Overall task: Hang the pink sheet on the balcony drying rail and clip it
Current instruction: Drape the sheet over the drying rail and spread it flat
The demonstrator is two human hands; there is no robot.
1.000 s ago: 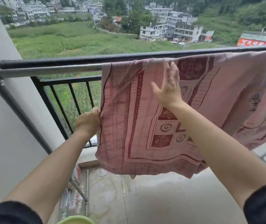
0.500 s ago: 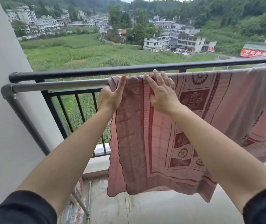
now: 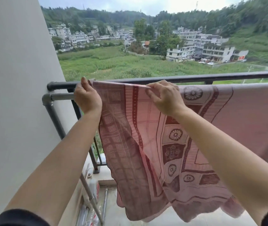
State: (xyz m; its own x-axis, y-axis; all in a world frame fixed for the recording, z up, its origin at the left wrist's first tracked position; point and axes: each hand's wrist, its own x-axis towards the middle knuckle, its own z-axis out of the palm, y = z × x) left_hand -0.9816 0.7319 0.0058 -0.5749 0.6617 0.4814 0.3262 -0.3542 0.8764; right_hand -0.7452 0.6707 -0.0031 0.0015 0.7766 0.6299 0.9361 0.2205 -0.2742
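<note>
The pink sheet, patterned with dark red borders and flower squares, hangs over the grey drying rail and stretches off to the right. My left hand grips the sheet's top left corner at the rail. A little to the right, my right hand pinches the top fold of the sheet between thumb and fingers. The sheet's lower edge hangs loose above the balcony floor. No clip is in view.
A black balcony railing runs just behind the drying rail. A grey wall stands close on the left. Pipes and packets lie on the floor by the wall. Fields and buildings lie beyond.
My left hand went from the sheet's side edge up to its top corner at the rail. My right hand changed from lying flat on the sheet to pinching its top fold. The view tilted upward.
</note>
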